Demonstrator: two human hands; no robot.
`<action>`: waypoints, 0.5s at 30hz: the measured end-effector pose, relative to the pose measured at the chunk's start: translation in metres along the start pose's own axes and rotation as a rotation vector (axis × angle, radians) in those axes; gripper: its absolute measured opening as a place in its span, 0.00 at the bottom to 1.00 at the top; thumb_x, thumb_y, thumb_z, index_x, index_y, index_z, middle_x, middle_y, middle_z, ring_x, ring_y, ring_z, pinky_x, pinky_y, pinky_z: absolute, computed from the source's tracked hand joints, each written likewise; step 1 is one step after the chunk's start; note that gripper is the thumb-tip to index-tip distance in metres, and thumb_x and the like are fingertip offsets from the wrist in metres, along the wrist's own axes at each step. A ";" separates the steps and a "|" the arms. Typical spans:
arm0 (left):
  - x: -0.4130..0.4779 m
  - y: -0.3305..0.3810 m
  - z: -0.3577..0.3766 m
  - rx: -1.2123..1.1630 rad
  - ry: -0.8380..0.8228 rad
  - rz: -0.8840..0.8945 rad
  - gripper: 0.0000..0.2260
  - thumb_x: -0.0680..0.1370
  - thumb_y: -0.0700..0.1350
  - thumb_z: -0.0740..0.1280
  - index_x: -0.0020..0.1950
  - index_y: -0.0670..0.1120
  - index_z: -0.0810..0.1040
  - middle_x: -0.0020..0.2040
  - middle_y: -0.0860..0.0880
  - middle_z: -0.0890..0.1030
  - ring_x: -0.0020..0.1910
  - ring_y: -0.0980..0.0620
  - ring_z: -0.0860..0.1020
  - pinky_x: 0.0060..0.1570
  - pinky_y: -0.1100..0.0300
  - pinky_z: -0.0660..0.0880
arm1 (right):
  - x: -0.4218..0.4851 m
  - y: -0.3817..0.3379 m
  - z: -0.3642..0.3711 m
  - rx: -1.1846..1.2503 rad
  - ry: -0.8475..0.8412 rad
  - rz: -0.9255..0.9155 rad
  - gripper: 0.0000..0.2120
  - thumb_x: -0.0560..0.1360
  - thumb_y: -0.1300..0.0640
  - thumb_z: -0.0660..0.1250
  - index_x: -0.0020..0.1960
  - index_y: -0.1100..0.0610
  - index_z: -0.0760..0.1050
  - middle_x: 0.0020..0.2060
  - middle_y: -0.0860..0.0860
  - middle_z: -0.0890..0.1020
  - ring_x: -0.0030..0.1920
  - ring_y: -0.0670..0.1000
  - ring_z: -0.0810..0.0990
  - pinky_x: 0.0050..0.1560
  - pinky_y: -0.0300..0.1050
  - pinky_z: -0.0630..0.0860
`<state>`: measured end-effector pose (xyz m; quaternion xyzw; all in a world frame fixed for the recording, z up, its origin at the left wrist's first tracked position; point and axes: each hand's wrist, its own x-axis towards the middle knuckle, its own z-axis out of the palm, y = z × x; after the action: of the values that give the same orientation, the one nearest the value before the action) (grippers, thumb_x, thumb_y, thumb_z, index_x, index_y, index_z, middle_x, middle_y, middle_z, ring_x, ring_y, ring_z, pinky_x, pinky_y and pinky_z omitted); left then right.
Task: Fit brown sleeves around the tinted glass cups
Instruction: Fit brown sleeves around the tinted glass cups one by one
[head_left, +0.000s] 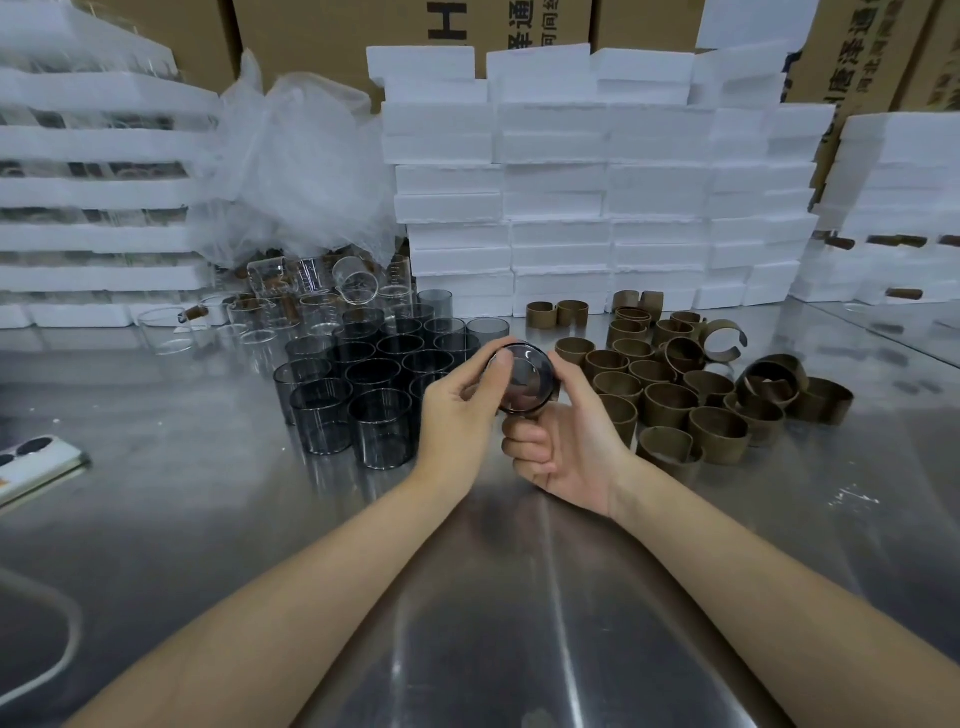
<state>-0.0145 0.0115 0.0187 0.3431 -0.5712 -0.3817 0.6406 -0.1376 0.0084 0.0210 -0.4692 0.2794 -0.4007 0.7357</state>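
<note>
left hand (457, 410) — bare | right hand (566, 447) — bare | both forearms (291, 597) bare

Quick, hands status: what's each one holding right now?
Left hand: pinches the cup by its left side.
Right hand: fingers curled, holds the same cup from below and right.

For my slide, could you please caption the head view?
Left hand and right hand hold one tinted glass cup.

Stacked white foam blocks (556, 208), cardboard boxes (337, 31), steel table (208, 519)
</note>
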 end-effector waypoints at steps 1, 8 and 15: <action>0.000 0.000 0.000 -0.019 0.007 -0.006 0.15 0.78 0.54 0.64 0.58 0.50 0.82 0.49 0.50 0.86 0.50 0.51 0.83 0.59 0.51 0.78 | 0.001 0.001 0.000 0.017 0.008 -0.011 0.31 0.75 0.29 0.51 0.34 0.56 0.68 0.31 0.50 0.53 0.27 0.51 0.50 0.26 0.43 0.49; -0.006 0.002 0.005 -0.057 0.013 -0.004 0.24 0.73 0.54 0.72 0.66 0.47 0.76 0.59 0.57 0.81 0.61 0.56 0.77 0.56 0.70 0.73 | -0.001 -0.001 -0.003 0.005 0.004 0.093 0.33 0.75 0.30 0.56 0.33 0.61 0.67 0.30 0.50 0.53 0.26 0.50 0.50 0.25 0.40 0.48; -0.002 0.000 0.002 0.054 0.004 0.075 0.19 0.68 0.39 0.79 0.56 0.50 0.79 0.49 0.58 0.83 0.50 0.61 0.81 0.48 0.71 0.74 | 0.001 0.001 0.000 0.037 0.030 0.090 0.29 0.76 0.34 0.58 0.37 0.60 0.72 0.28 0.49 0.59 0.28 0.48 0.51 0.26 0.40 0.49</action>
<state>-0.0170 0.0132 0.0182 0.3395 -0.5926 -0.3413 0.6458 -0.1363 0.0076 0.0201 -0.4361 0.3038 -0.3793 0.7574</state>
